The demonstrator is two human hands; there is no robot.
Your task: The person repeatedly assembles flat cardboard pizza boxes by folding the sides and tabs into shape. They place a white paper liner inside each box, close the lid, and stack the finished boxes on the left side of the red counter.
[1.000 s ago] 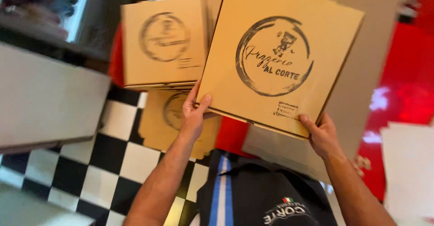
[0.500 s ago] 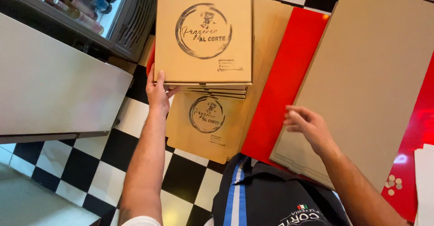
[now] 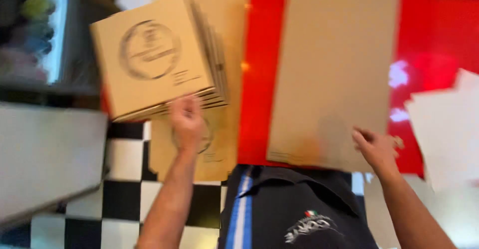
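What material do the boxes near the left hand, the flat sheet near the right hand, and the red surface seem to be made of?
The stacked boxes look like brown cardboard, matte, with a dark round print on top. The flat sheet seems to be the same plain cardboard, dull and unprinted. The red surface looks smooth and glossy, since it shows bright reflections; plastic or painted metal, I cannot tell which.

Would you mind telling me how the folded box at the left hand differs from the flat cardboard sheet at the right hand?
The folded box is closed and tops a stack; the flat cardboard sheet lies unfolded on the red counter. The folded box bears a round dark print; the flat cardboard sheet looks plain. The left hand is at the stack's edge, the right hand at the sheet's corner. Both are brown cardboard.
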